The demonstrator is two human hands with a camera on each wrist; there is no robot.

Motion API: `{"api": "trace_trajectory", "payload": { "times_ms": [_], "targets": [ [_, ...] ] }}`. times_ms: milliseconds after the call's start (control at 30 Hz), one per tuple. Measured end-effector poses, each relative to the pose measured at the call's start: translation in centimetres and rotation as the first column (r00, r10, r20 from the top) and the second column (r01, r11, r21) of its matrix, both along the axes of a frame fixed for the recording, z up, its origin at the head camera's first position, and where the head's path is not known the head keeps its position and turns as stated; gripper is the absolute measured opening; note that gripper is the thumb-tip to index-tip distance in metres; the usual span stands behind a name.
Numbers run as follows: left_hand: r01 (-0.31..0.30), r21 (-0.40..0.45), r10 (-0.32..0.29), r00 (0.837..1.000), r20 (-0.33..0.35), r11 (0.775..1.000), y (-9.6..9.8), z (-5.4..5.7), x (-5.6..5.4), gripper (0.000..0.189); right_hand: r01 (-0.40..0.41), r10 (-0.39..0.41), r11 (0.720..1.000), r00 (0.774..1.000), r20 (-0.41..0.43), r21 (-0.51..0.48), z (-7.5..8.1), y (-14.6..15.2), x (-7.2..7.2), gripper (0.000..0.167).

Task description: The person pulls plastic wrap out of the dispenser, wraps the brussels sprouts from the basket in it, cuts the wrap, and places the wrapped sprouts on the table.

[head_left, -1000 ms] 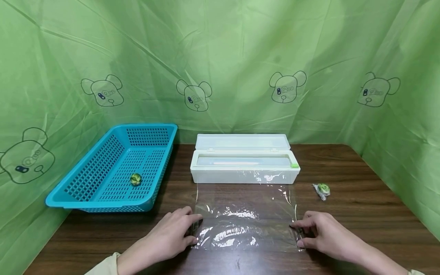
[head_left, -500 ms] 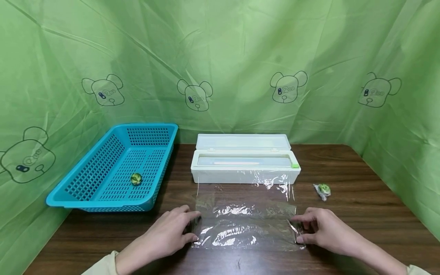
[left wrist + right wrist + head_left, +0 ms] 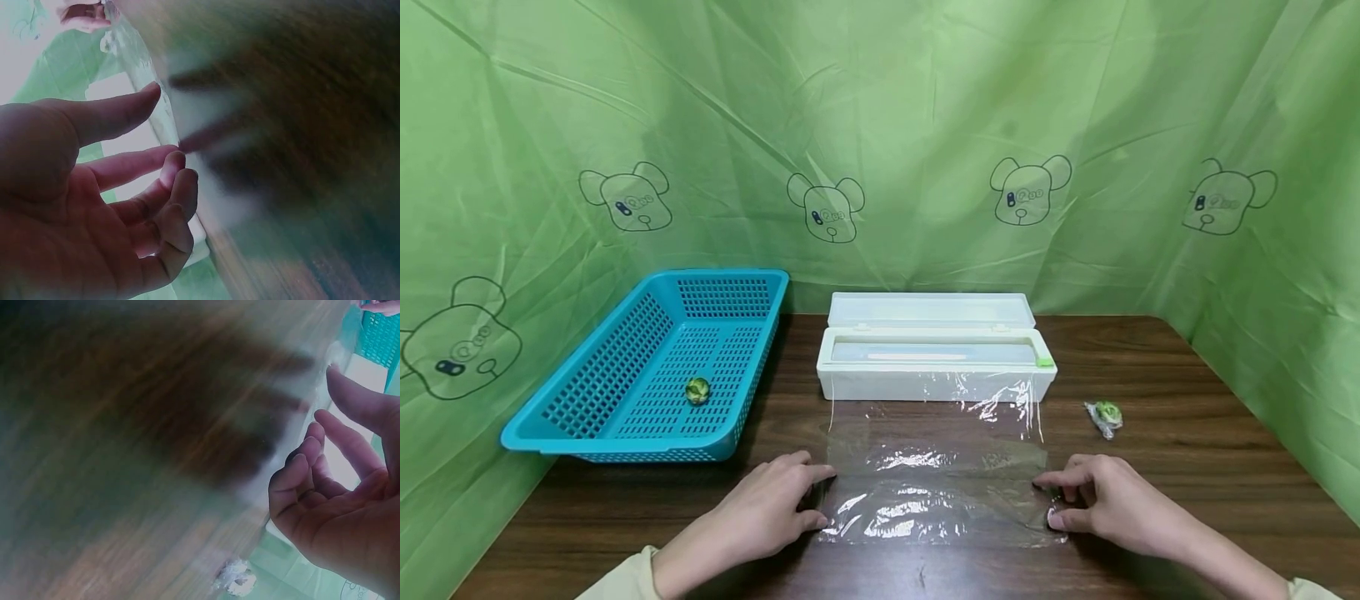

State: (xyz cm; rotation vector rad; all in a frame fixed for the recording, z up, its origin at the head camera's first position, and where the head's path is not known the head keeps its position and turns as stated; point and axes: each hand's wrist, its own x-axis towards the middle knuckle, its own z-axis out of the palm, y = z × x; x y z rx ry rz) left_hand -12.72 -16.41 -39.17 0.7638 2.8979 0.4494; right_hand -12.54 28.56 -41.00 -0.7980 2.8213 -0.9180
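A clear sheet of cling film [image 3: 917,492] lies on the wooden table, running toward me from a white cling film dispenser [image 3: 936,383]. My left hand [image 3: 767,504] rests at the film's left edge, thumb and index finger spread apart, their tips at the film. At the right edge my right hand [image 3: 1116,504] mirrors it, with its thumb at the near corner. In both wrist views the left thumb [image 3: 119,115] and the right thumb [image 3: 356,397] stand apart from the index fingers, while the other fingers bend loosely. Neither hand pinches the film.
A blue plastic basket [image 3: 730,437] stands at the left with one Brussels sprout [image 3: 697,391] in it. To the right lies a film-wrapped sprout [image 3: 1107,414]. The dispenser's lid [image 3: 931,310] is raised, and a green slider [image 3: 1045,362] sits at its right end. Green cloth [image 3: 917,100] surrounds the table.
Both hands have loosened from the film's edges, their fingers drawing slightly away. The film lies flatter on the table. Dispenser, basket and sprouts have stayed in place.
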Motion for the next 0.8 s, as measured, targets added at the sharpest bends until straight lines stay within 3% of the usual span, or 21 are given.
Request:
{"api": "trace_trajectory", "payload": {
  "times_ms": [167, 467, 800],
  "targets": [
    [-0.021, 0.019, 0.02, 1.0, 0.024, 1.0, -0.1, 0.1, 0.0, 0.056, 0.008, -0.008, 1.0, 1.0, -0.012, -0.012, 0.3, 0.1, -0.2, 0.035],
    [-0.034, 0.068, 0.032, 0.999, 0.043, 0.997, -0.3, 0.6, -0.1, 0.05, 0.021, -0.021, 1.0, 1.0, 0.01, -0.006, 0.3, -0.1, -0.3, 0.048],
    [-0.037, 0.128, 0.032, 0.999, 0.04, 0.991, -0.6, 1.3, -0.1, 0.052, 0.025, -0.025, 1.0, 1.0, 0.0, 0.002, 0.0, 0.1, -0.3, 0.048]
  ]
}}
